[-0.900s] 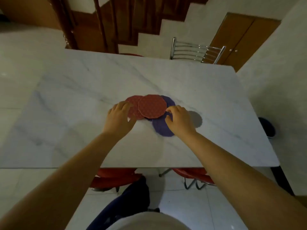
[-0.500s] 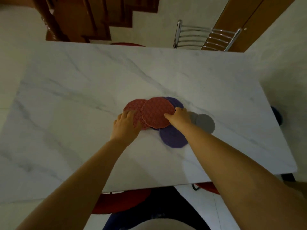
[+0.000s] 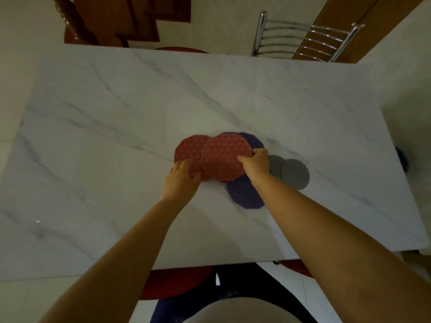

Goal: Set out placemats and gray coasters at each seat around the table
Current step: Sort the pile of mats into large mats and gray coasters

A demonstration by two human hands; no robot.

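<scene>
Round mats lie overlapped in the middle of the white marble table (image 3: 116, 136). A red patterned placemat (image 3: 224, 155) is on top, and my right hand (image 3: 255, 163) pinches its right edge. A second red placemat (image 3: 189, 151) sticks out to the left, with my left hand (image 3: 182, 181) gripping its near edge. Under them lie two purple placemats: one (image 3: 253, 141) peeks out behind, the other (image 3: 243, 194) lies nearer me. Two grey coasters, the right coaster (image 3: 295, 174) overlapping the left coaster (image 3: 275, 164), lie just right of my right hand.
A metal-backed chair (image 3: 300, 40) stands at the table's far side, on the right. Red chair seats (image 3: 172, 283) show under the near edge. A wooden stair rail (image 3: 77, 26) is at the far left. A dark object (image 3: 402, 157) sits off the table's right edge.
The view has tilted down and closer over the table. My right hand shifted from the purple mat onto the top red mat's edge, uncovering the grey coasters; my left hand slid to the left red mat's near edge.
</scene>
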